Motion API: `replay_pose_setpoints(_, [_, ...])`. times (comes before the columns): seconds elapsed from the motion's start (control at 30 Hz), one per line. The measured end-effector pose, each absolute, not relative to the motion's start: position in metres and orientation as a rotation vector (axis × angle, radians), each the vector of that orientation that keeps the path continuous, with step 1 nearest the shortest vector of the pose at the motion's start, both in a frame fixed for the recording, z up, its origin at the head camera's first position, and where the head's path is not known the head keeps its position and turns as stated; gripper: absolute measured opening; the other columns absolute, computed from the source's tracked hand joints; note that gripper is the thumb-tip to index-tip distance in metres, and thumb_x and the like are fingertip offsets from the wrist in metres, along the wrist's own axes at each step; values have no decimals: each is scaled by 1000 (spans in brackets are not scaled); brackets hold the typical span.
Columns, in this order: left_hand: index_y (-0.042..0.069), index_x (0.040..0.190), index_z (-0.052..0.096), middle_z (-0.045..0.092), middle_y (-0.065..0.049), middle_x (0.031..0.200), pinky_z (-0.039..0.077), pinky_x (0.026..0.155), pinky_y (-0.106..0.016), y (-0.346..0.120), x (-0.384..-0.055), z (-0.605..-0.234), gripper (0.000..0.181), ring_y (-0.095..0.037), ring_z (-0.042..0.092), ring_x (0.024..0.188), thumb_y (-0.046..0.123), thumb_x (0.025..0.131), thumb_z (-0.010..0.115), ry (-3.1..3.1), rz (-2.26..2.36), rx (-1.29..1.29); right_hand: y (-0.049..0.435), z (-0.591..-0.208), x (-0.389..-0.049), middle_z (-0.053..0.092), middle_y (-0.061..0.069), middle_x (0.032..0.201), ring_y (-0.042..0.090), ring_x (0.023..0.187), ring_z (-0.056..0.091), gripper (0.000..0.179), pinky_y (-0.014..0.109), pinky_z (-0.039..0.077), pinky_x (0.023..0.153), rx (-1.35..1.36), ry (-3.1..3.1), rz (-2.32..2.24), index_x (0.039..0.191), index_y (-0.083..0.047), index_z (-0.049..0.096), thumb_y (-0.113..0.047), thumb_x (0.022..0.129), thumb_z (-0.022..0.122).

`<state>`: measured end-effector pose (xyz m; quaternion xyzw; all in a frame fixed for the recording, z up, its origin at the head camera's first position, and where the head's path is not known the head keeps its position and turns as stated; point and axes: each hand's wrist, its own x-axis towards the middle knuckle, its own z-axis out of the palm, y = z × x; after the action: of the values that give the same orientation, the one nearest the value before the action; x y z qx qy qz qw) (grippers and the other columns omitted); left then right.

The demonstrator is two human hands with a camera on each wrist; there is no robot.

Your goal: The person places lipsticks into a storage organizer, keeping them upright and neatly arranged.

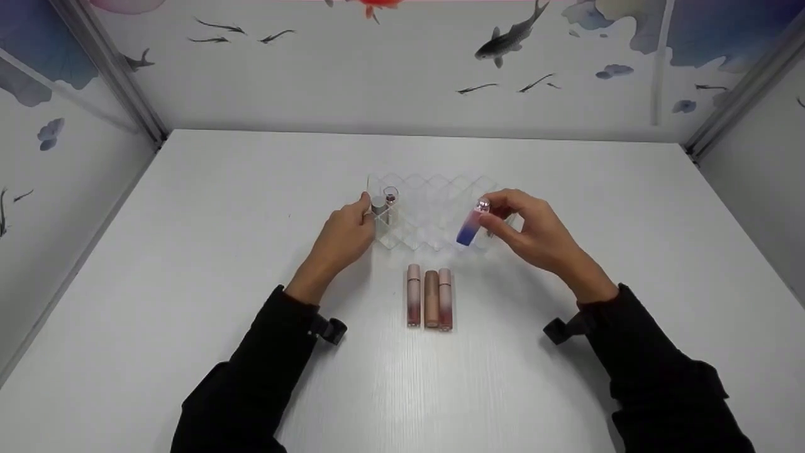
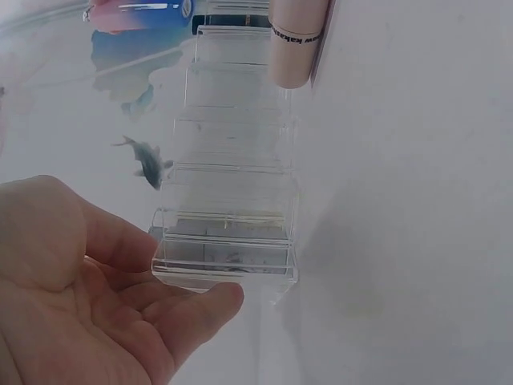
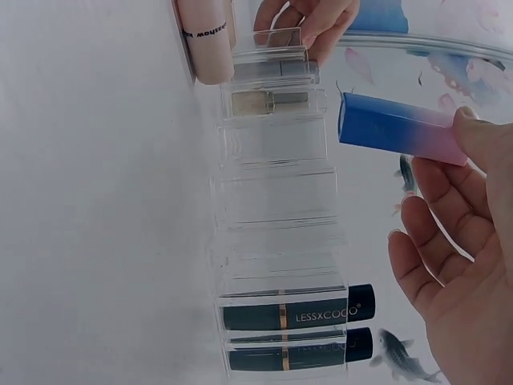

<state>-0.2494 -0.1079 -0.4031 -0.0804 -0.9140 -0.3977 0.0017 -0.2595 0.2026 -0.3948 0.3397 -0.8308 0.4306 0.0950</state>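
Observation:
My left hand (image 1: 343, 239) grips the left end of a clear lipstick organizer (image 1: 434, 200), thumb and fingers on either side of its end wall. In my right hand (image 1: 534, 233), thumb and fingertips pinch a lipstick (image 3: 393, 128) that fades from blue to pink. It is tilted, its blue end pointing down over the organizer's right part. Two dark green lipsticks (image 3: 321, 315) lie in the compartments at the right end. A silver-grey tube (image 1: 378, 204) and a small clear-capped tube (image 3: 268, 103) occupy the left end, while the middle compartments hold nothing.
In front of the organizer, two pink lip gloss tubes (image 1: 413, 299) and a brown tube (image 1: 431, 299) lie side by side on the white table (image 1: 188, 283). Fish-patterned panels (image 1: 377, 82) enclose the back and sides of the table.

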Motion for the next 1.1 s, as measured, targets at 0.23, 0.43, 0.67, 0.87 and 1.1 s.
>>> replay_pose_setpoints(0.23, [-9, 151, 37, 56, -24, 141, 34, 53, -24, -107, -250, -403, 52, -11, 35, 55, 7, 102, 38, -2880, -1245, -235, 207, -394, -264, 69, 3, 96, 14, 85, 60, 27, 18, 47, 79, 871, -2401, 1234, 121, 2, 66, -10, 97, 70])
replay_pose_setpoints(0.43, [-8, 152, 37, 58, -22, 139, 35, 55, -25, -108, -250, -402, 52, -12, 36, 57, 9, 102, 38, -2896, -1252, -233, 212, -391, -267, 68, 6, 97, 13, 85, 58, 25, 17, 47, 79, 759, -2357, 1204, 119, 1, 68, -10, 97, 71])
replay_pose_setpoints(0.67, [-8, 152, 36, 54, -20, 144, 36, 57, -26, -108, -251, -402, 52, -13, 37, 59, 9, 103, 38, -2902, -1251, -226, 215, -390, -269, 70, 9, 102, 12, 89, 59, 31, 19, 46, 79, 633, -2355, 1161, 121, 1, 69, -17, 96, 74])
replay_pose_setpoints(0.87, [-8, 152, 36, 60, -24, 136, 35, 55, -25, -108, -251, -402, 52, -13, 36, 57, 10, 103, 38, -2907, -1230, -233, 215, -398, -273, 72, 10, 107, 15, 93, 61, 35, 25, 48, 80, 547, -2361, 1100, 122, -2, 70, -23, 94, 75])
replay_pose_setpoints(1.1, [-8, 153, 36, 63, -25, 129, 34, 52, -24, -109, -251, -404, 52, -11, 33, 54, 10, 103, 38, -2906, -1228, -228, 215, -407, -277, 72, 10, 106, 22, 94, 62, 33, 24, 44, 79, 524, -2366, 1044, 121, -4, 72, -23, 94, 76])
